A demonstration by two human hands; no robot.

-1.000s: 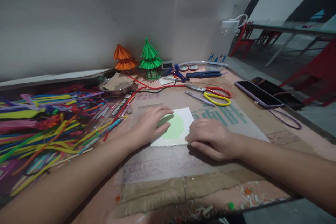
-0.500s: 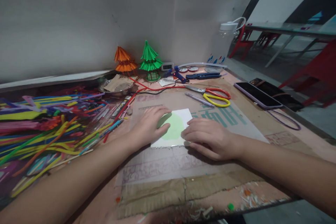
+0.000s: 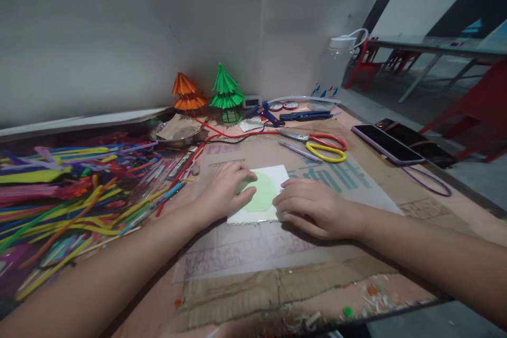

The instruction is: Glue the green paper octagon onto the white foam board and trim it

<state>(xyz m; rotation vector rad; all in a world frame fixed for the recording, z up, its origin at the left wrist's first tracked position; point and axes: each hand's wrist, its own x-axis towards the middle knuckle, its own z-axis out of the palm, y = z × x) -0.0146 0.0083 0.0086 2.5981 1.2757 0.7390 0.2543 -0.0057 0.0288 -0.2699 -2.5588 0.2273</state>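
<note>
A pale green paper shape [image 3: 262, 191] lies on a white card [image 3: 278, 175] in the middle of a clear plastic sheet [image 3: 348, 182] on the cardboard-covered table. My left hand [image 3: 223, 188] rests flat on the left part of the green paper, fingers stretched over it. My right hand [image 3: 312, 206] presses down on the card's right edge with fingers curled together, touching the green paper's side. Both hands hide part of the card.
A heap of coloured pipe cleaners and straws [image 3: 67, 190] fills the left. Red and yellow scissors [image 3: 322, 147], a pen [image 3: 300, 151], a glue gun [image 3: 266, 111], orange [image 3: 186, 93] and green [image 3: 226, 90] paper trees stand behind. Two phones [image 3: 390, 145] lie right.
My right hand has slid left along the card toward the green paper, and my left fingers have drawn in slightly. The green shape now shows less between the hands.
</note>
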